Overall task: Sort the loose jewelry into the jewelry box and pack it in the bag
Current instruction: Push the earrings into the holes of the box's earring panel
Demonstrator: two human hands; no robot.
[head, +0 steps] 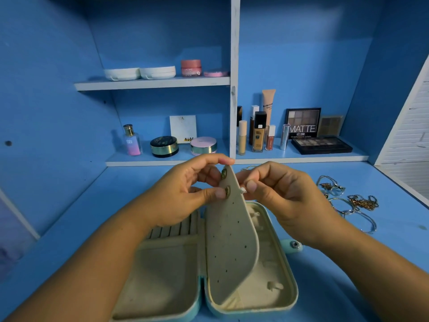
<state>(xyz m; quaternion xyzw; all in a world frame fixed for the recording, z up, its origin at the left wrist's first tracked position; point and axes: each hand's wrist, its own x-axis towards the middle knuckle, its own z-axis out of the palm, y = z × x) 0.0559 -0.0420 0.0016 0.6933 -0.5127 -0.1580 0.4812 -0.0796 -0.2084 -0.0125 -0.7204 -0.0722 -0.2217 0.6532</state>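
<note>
An open jewelry box (pixel 162 270) with a beige lining and a pale teal shell lies on the blue desk in front of me. Its perforated earring flap (pixel 232 240) stands upright in the middle. Two gold earrings (pixel 226 182) sit in holes near the flap's top. My left hand (pixel 185 194) pinches the flap's top edge, with its thumb by the lower earring. My right hand (pixel 278 194) pinches a small white earring back (pixel 243 190) behind the flap. Loose gold necklaces and bangles (pixel 352 203) lie on the desk to the right.
Shelves behind the desk hold compacts (pixel 139 73), a perfume bottle (pixel 132 140), foundation bottles (pixel 258 131) and eyeshadow palettes (pixel 321 145). A white slatted panel (pixel 408 140) stands at the right edge. The box's snap tab (pixel 293 245) sticks out to the right.
</note>
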